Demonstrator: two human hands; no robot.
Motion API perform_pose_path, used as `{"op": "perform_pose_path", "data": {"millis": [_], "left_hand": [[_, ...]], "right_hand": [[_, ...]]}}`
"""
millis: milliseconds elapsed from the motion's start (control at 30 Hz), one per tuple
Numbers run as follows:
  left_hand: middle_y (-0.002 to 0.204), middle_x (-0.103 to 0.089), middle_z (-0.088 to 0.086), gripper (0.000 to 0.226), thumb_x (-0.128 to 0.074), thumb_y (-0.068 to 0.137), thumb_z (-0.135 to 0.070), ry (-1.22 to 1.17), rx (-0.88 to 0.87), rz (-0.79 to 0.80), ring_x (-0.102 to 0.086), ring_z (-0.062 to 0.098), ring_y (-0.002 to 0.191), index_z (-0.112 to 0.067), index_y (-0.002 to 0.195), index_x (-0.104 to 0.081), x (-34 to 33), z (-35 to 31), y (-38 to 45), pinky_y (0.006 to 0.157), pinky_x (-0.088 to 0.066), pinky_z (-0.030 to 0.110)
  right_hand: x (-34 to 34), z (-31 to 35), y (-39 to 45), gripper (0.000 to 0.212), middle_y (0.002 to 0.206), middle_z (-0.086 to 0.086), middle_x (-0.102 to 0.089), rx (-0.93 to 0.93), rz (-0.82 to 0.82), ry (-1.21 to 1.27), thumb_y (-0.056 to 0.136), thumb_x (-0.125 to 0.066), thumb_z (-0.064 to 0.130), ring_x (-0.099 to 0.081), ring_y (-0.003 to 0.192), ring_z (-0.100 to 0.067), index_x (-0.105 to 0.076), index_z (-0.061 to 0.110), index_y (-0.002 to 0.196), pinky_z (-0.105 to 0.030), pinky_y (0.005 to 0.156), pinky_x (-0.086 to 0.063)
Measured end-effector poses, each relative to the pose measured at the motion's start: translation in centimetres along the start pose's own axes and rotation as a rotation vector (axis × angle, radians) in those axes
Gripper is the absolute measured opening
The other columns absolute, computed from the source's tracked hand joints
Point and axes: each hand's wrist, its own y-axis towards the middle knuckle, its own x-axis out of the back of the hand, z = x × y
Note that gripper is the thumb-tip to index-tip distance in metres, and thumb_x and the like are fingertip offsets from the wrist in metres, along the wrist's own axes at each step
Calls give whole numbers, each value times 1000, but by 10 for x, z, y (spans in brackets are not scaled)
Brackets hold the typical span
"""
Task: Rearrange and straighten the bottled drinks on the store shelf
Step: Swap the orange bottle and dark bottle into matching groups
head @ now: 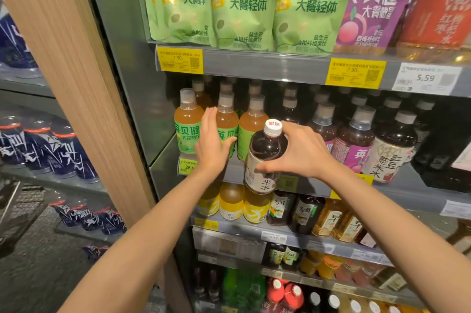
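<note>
Right hand (303, 152) has the dark bottle (265, 157), fingers and thumb curled round its shoulder just below the white cap (272, 127), holding it tilted in front of the middle shelf (254, 167), off the shelf and overlapping the edge strip. Left hand (212, 139) is up at the orange bottles (226, 121) on that same shelf, at its left end. Fingers straight and together, thumb spread, palm flat against the second bottle's green label. It grips nothing, just presses. The third orange bottle stands right behind the dark bottle. Further right along the shelf stand purple-label bottles (353, 139), and next to them a dark one with a cream label (390, 152), all upright. Above the shelf, green pouches (242, 6) line the front. Below it, yellow bottles (232, 201) sit directly under the dark bottle.
</note>
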Motion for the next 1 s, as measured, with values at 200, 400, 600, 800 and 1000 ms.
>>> {"op": "perform_pose_path", "data": {"millis": [200,400,600,800,1000], "left_hand": [[155,-21,2,87,-69,83,-24,81,28,-53,-19,18,142,-15,149,-14,-3,1,-7,110,-27,33],[157,-13,9,82,-62,88,-20,118,8,10,-12,23,144,-8,149,-8,-6,0,-6,114,-21,39],[156,-7,17,77,-56,85,-3,283,-65,-84,-3,35,143,-4,147,-12,-9,-19,-19,114,-17,46],[132,-50,14,57,-52,73,4,-73,-448,113,-39,22,126,-5,130,-48,-34,-70,-62,108,-32,52],[142,-41,-2,74,-63,76,-19,-376,-401,524,-38,6,130,-19,142,-28,-79,-153,-105,108,-32,27]], "right_hand": [[4,-13,-5,74,99,11,-66,-15,15,4,44,-74,73,-61,91,-16,-57,28,100,-34,74,-50],[17,-24,-19,70,97,12,-66,-32,-7,47,44,-76,70,-61,91,-14,-58,32,101,-30,68,-43],[34,-40,-33,72,99,12,-67,-66,5,31,43,-74,71,-62,95,-17,-58,31,101,-35,73,-48],[58,-67,-54,74,101,13,-70,-142,-40,134,43,-77,66,-64,96,-11,-60,34,107,-31,78,-52],[102,-112,-92,59,90,14,-68,-241,-56,88,47,-80,58,-62,86,-10,-60,32,96,-29,70,-47]]}}
